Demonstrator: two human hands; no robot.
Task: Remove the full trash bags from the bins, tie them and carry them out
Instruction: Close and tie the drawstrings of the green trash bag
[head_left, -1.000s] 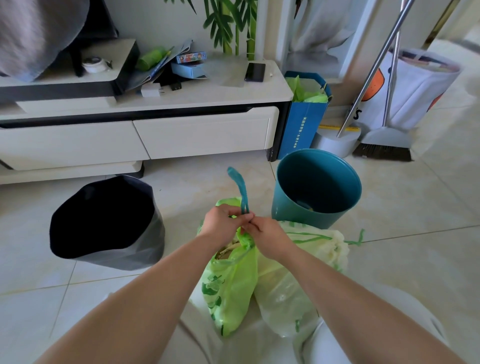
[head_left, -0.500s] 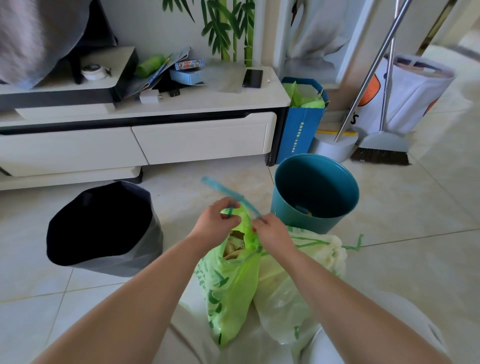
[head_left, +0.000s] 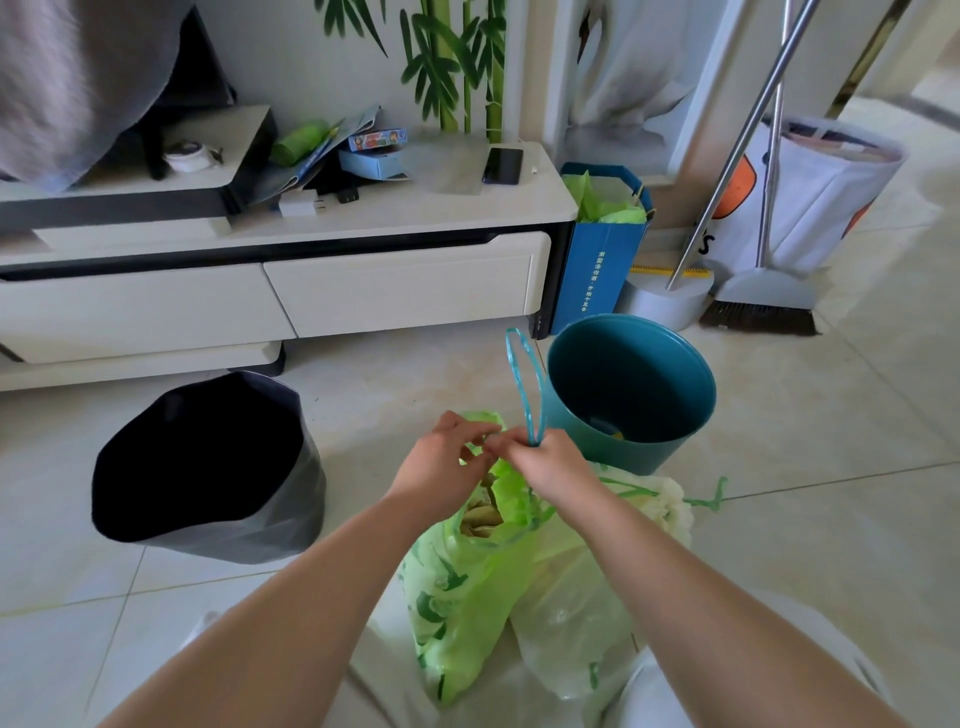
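A full bright green trash bag (head_left: 462, 597) stands on the floor between my knees, its mouth partly open with brown waste showing. My left hand (head_left: 441, 467) pinches the bag's top edge. My right hand (head_left: 550, 465) grips the bag's teal drawstring (head_left: 524, 384), whose loop stands up above my fingers. A second, paler full bag (head_left: 587, 613) lies against it on the right, with green ties (head_left: 711, 496) trailing on the tiles. Behind my hands sits the teal bin (head_left: 631, 387), with no bag in it. At the left stands a grey bin (head_left: 208, 467) with a dark inside.
A low white TV cabinet (head_left: 405, 280) runs along the back wall. Beside it stand a blue paper bag (head_left: 597, 260) with green stuffing, a broom and dustpan (head_left: 763, 291) and a white fabric basket (head_left: 821, 192). Tiled floor stretches to the right.
The drawstring loop swung from leaning left to standing upright above my right hand. Both hands stay together at the bag's mouth, shifted slightly right.
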